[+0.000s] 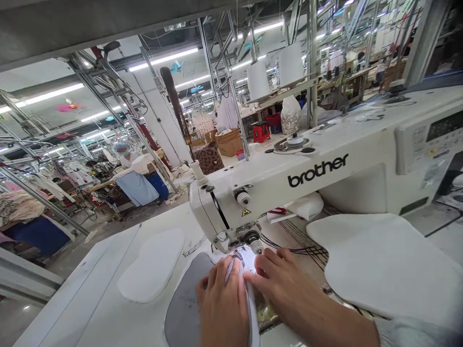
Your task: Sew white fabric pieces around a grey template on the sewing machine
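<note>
A white Brother industrial sewing machine (289, 188) fills the right of the view, its needle and presser foot (240, 255) low over the white fabric (238, 270). My left hand (220, 301) holds the fabric's folded edge just in front of the foot. My right hand (282, 289) presses on the same fabric with spread fingers, beside my left hand. The needle area is partly hidden by my fingers. A grey shaped template (186, 308) lies under my left hand. A white foam pad (152, 265) lies to its left, and a larger white pad (383, 265) lies to the right.
White thread cones (258, 79) stand behind the machine on a metal frame (231, 91). Far left, a person in a hairnet (125, 154) works at a table (97, 187) with hanging blue cloth. Cardboard boxes (228, 142) and a red stool (261, 131) stand beyond.
</note>
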Available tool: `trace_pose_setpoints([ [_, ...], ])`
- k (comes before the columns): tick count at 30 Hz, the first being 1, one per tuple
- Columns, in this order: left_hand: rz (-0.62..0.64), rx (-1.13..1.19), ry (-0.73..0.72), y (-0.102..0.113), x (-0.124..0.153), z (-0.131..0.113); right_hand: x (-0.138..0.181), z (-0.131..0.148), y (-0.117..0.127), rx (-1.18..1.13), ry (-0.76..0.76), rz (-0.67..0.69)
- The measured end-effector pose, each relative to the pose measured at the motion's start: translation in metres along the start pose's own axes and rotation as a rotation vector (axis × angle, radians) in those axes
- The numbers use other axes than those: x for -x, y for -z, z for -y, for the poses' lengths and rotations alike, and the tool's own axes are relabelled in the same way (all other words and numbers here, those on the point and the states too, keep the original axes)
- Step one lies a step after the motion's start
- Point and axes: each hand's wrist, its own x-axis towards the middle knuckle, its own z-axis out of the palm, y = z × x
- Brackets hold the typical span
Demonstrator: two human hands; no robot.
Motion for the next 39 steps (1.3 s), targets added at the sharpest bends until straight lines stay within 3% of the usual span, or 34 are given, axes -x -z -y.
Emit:
trace_pose_setpoints([
  [4,0.012,-0.025,-0.027,-0.003,-0.001,0.0,0.0,0.0,0.002,-0.017,-0.029,0.01],
  [13,0.055,0.047,0.176,0.007,-0.011,-0.023,0.0,-0.003,0.006,-0.022,-0.065,0.127],
  [18,0.106,0.099,0.227,0.006,-0.012,-0.02,0.002,0.002,0.021,-0.065,-0.051,0.19],
  [26,0.213,0.216,0.04,0.016,-0.006,0.02,0.029,0.052,0.042,-0.261,-0.034,-0.014],
  [34,0.15,0.063,0.061,0.014,0.008,0.005,0.03,0.063,0.038,-0.2,0.016,-0.017],
  [39,0.162,-0.015,0.093,0.029,0.011,0.007,0.028,0.064,0.037,-0.15,0.052,0.004],
])
